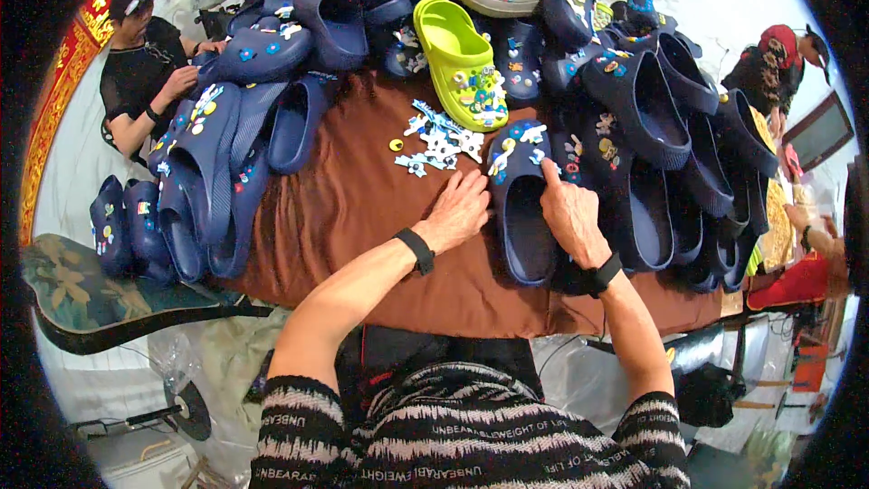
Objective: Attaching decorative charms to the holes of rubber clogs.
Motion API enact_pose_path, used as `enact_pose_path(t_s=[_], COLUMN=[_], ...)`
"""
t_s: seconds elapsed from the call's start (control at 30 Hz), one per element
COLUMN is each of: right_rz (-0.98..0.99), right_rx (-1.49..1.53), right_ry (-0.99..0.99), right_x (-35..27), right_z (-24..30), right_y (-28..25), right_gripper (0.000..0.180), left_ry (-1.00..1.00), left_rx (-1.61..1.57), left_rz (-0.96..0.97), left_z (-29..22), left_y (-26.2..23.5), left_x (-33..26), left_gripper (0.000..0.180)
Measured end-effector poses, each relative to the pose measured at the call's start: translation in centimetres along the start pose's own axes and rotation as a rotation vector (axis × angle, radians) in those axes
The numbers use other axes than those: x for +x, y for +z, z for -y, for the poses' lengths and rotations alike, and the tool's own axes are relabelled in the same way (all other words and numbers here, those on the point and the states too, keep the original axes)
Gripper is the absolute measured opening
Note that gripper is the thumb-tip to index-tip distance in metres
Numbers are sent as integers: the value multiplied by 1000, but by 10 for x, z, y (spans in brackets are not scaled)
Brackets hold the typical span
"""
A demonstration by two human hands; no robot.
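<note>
A navy blue clog point(527, 240) lies on the brown cloth before me, its toe pointing away and colourful charms on its upper. My right hand point(572, 217) is at its right side, the index finger stretched out and touching the upper beside the charms. The other fingers of that hand curl under. My left hand point(459, 210) rests on the cloth at the clog's left edge, fingers loosely bent and nothing visible in them. Just beyond it lies a small pile of white and blue charms point(442, 140), with a round yellow charm point(396, 145) alongside.
Past the charms stands a lime green clog point(457, 59) with charms on its toe. Heaped navy clogs flank the brown cloth point(312, 217), left point(204, 181) and right point(647, 118). One person point(149, 63) works at the far left; others are at the far right.
</note>
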State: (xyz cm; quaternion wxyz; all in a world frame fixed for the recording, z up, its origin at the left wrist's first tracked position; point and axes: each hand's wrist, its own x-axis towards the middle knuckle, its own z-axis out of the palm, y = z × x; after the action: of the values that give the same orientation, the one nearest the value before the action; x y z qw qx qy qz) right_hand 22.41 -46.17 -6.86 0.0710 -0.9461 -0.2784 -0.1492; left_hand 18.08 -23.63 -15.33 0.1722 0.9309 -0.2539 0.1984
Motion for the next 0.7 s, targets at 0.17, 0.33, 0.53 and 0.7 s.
enact_pose_path(t_s=[0.17, 0.33, 0.53, 0.7], right_rz=[89, 324, 104, 92], right_rx=[-149, -131, 157, 283], right_ry=[-37, -109, -209, -245], right_x=[6, 24, 103, 200], right_z=[-7, -19, 12, 16], right_y=[-1, -26, -38, 7], right_gripper=[32, 23, 42, 56], left_ry=[-5, -22, -153, -230], left_rx=[-11, 240, -43, 11], left_rz=[6, -73, -188, -39], left_z=[12, 41, 70, 96], left_y=[3, -10, -43, -49], left_x=[9, -1, 17, 29], left_gripper=[21, 21, 21, 29])
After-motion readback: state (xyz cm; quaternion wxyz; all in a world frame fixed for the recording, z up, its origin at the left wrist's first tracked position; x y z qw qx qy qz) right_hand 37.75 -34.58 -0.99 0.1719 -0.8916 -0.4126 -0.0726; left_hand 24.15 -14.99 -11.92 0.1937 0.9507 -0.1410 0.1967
